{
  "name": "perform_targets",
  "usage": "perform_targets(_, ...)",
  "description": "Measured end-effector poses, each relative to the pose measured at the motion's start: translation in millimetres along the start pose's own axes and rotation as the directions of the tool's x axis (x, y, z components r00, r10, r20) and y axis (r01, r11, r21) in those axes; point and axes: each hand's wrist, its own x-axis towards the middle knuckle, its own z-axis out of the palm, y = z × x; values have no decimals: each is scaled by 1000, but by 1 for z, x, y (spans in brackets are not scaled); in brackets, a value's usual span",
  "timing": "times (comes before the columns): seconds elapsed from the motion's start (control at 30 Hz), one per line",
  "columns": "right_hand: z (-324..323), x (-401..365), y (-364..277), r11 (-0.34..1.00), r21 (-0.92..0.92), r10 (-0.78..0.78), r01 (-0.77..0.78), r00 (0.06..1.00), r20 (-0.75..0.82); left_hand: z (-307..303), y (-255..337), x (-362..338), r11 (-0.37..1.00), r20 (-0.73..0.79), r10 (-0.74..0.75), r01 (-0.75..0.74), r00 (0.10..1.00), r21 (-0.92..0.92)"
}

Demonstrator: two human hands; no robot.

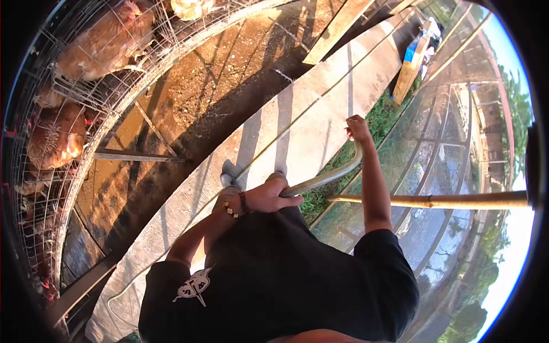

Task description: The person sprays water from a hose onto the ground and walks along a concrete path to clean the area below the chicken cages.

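A grey hose point(329, 175) with a fine mesh-like pattern curves between my two hands in front of my body. My left hand point(269, 194), wearing a dark band and a bracelet at the wrist, is closed around its near end by my waist. Farther forward and to the right, my right hand point(358, 130) is raised in a fist, with the pale far end of the hose running up into it. My boots point(230, 175) show partly on the concrete walkway point(309, 134) beneath.
Wire cages point(108, 103) with several brown hens point(108, 43) curve along the left, over wet, dirty ground. A thin line point(280, 135) runs along the walkway. To the right stand a mesh fence point(423, 154) and a bamboo pole point(434, 201). Wooden planks point(337, 31) lie ahead.
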Motion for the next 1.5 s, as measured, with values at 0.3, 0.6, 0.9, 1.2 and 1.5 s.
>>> perform_targets(0.3, -88, 136, 6, 993, -115, -7, 25, 988, 156, 36, 14, 167, 994, -275, 110, -111, 955, 13)
perform_targets(0.6, -152, 172, 13, 984, -171, 74, -42, 980, 185, 57, 35, 247, 983, -340, 148, -177, 929, -55)
perform_targets(0.9, -162, 185, 21, 985, -168, 7, 35, 970, 243, 63, 43, 260, 992, -481, 56, -103, 875, -72)
perform_targets(1.2, -157, 199, 32, 982, -190, 42, 10, 962, 271, 62, 56, 262, 999, -483, 0, -26, 875, -46)
perform_targets(1.5, -148, 203, 36, 978, -205, 26, 34, 959, 283, 56, 59, 259, 999, -481, -5, -15, 877, -37)
